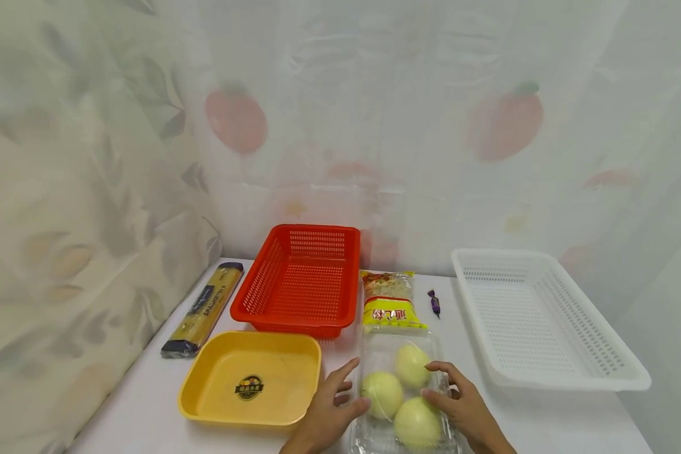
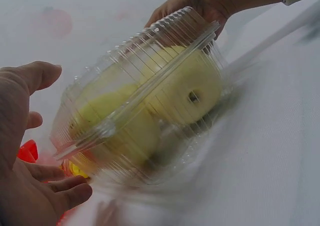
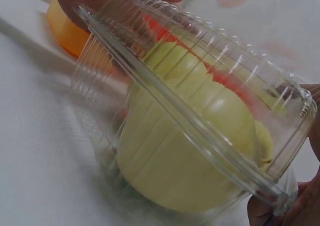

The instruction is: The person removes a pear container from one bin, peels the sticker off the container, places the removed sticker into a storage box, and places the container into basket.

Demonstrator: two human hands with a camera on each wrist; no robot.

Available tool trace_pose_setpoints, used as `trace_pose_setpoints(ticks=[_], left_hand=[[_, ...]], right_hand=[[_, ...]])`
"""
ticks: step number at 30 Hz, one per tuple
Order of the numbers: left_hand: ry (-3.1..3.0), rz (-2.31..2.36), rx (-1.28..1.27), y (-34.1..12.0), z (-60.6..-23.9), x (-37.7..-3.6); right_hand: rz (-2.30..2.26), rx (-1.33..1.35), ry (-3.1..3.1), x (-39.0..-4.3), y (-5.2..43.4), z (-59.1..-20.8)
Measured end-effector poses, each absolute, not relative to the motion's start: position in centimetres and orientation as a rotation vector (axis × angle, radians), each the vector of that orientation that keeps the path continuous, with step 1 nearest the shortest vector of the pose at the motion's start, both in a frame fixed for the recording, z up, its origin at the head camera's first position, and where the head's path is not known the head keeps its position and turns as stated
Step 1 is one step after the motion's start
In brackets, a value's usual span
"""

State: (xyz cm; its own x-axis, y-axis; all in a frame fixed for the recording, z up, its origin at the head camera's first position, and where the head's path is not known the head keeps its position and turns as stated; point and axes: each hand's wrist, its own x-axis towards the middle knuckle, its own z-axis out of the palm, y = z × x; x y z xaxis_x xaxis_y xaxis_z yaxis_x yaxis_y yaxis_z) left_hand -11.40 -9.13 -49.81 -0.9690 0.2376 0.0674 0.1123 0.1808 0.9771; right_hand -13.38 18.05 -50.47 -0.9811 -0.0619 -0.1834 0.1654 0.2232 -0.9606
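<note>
A clear plastic clamshell box (image 1: 379,345) lies at the front middle of the table, holding three round, pale yellow-green, melon-like fruits (image 1: 417,422). In the right wrist view, one fruit (image 3: 185,156) shows large through the ribbed plastic, and the lid is down. My left hand (image 1: 328,403) is at the box's left side, fingers spread and loosely bent, holding nothing. A gap separates that palm from the box (image 2: 120,111) in the left wrist view. My right hand (image 1: 465,407) is at the opposite side, its thumb and index finger apart over the lid edge.
A yellow tray (image 1: 301,413) stands left of the box, with a red basket (image 1: 352,271) behind it. Spaghetti (image 1: 207,309) lies far left. A yellow-labelled food packet (image 1: 394,312) and a purple-wrapped candy (image 1: 434,304) lie behind the box. A white basket (image 1: 573,381) stands right.
</note>
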Motion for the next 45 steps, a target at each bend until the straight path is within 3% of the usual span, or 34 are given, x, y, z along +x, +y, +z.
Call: trace_pose_setpoints(ticks=[45], left_hand=[[2.598,1.565,0.383,-6.9,-47.6,-15.5]], right_hand=[[-1.829,-0.011,2.396,-14.3,18.6,-49.3]])
